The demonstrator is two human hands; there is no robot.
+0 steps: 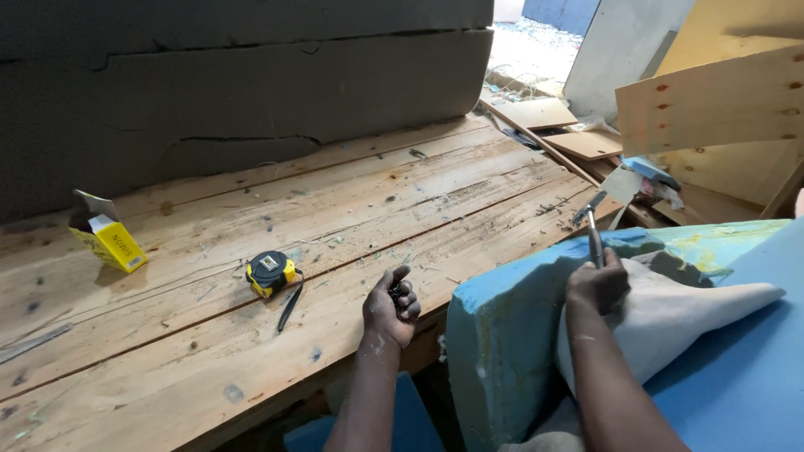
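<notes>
Where planks meet foam: yellow carton (109,241), flap open.

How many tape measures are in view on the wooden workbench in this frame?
1. The yellow-and-black tape measure lies on the wooden workbench, left of the left hand and right of the small yellow box. Others could be hidden behind the blue foam block.

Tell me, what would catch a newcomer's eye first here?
Probably the big blue foam block at lower right, where the right hand grips a hammer over pale cloth. Next, the yellow tape measure on the plank workbench, just left of the curled left hand.
</notes>
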